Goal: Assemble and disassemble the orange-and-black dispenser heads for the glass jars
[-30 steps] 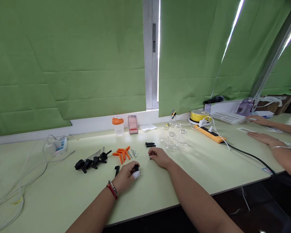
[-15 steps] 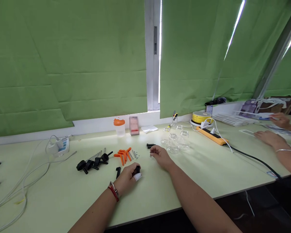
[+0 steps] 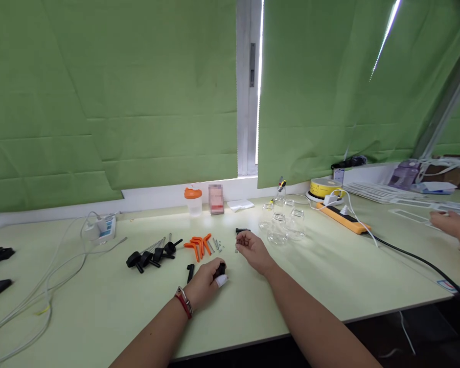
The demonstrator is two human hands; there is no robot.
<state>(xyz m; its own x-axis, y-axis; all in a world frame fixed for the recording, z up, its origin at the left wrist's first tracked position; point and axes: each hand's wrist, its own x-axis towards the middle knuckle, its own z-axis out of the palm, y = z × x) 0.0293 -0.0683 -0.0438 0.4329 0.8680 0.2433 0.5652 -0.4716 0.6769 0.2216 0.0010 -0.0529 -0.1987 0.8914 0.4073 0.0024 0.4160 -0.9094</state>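
My left hand (image 3: 209,278), with a white wrap on the thumb, is closed around a small black part (image 3: 220,270). A black piece (image 3: 190,272) lies on the table just left of it. My right hand (image 3: 253,251) is pinched over the table, with a tiny metallic thing (image 3: 236,250) at its fingertips, too small to name. Another black piece (image 3: 242,230) lies behind its fingers, partly hidden. Orange angled parts (image 3: 198,247) lie between several black knobs with metal rods (image 3: 153,255) and a few loose screws (image 3: 216,244).
Glass jars (image 3: 278,229) stand right of centre, before an orange power strip (image 3: 343,219) with cables. An orange-lidded cup (image 3: 193,201) stands at the back. White cables (image 3: 48,286) cross the left. Another person's hand (image 3: 453,226) is at far right.
The view has turned slightly left. My right hand has come a little nearer to my left hand. The other person's hand at the right has shifted, and only one shows now.
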